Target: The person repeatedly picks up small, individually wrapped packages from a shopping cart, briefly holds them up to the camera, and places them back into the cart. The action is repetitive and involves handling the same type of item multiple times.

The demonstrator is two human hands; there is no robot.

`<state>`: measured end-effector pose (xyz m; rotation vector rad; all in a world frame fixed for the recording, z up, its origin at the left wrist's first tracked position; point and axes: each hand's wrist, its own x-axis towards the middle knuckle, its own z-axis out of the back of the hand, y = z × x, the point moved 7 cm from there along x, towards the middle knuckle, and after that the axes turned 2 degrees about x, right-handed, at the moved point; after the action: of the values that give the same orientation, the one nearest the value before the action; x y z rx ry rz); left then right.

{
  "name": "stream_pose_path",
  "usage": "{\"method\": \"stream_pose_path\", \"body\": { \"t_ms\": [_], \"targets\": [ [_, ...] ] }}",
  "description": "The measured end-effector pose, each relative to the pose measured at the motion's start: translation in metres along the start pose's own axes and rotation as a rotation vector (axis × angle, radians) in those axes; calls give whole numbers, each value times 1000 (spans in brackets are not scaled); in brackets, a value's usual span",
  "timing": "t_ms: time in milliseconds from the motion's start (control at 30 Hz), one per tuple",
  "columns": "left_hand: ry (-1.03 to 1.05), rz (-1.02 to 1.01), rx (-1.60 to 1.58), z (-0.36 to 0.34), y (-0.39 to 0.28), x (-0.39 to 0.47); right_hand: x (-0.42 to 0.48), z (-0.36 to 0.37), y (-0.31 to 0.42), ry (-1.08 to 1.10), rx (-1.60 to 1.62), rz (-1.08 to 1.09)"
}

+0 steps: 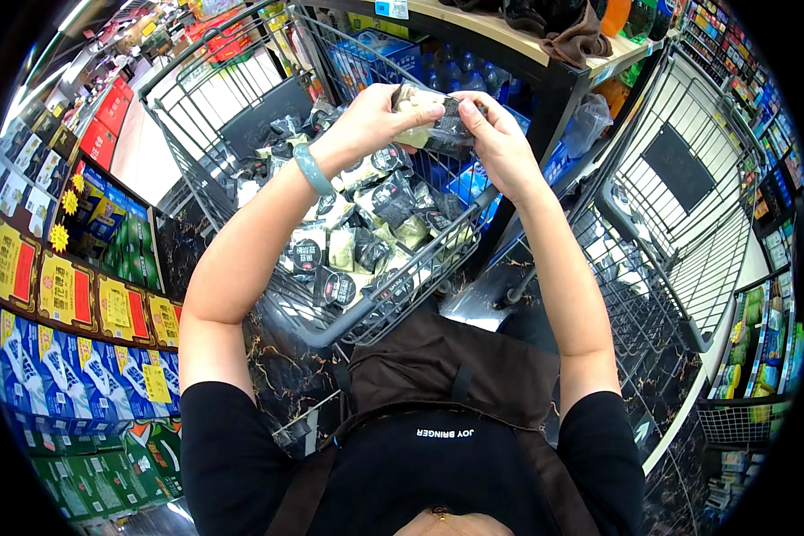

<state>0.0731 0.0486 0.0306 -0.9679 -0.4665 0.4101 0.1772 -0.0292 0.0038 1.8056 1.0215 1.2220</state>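
Observation:
Above the shopping cart [325,331], a small clear-and-black plastic packet [435,114] with pale contents is held up between both hands. My left hand [375,120], with a grey-green bangle [312,169] on its wrist, grips the packet's left side, thumb on top. The dark right end is pinched between the thumb and fingers of my right hand [506,144]. Below them, many similar packets [382,201] lie heaped loosely in the cart, their black labels bearing writing. The packet's underside is hidden.
A second wire cart [680,167] stands at right. Behind the packets is a wooden shelf [442,17] with bottles and a brown cloth [579,40]. Stacked blue cartons [74,368] with yellow price signs [67,288] line the left side. Dark marbled tiles [288,382] cover the floor.

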Motion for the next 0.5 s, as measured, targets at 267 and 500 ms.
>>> {"method": "stream_pose_path", "body": {
  "t_ms": [267, 500],
  "targets": [
    [-147, -93, 241, -3, -12, -8, -3, -5, 9, 10, -350, 135],
    [95, 95, -79, -17, -7, -7, -7, 2, 15, -55, -573, 216]
  ]
}}
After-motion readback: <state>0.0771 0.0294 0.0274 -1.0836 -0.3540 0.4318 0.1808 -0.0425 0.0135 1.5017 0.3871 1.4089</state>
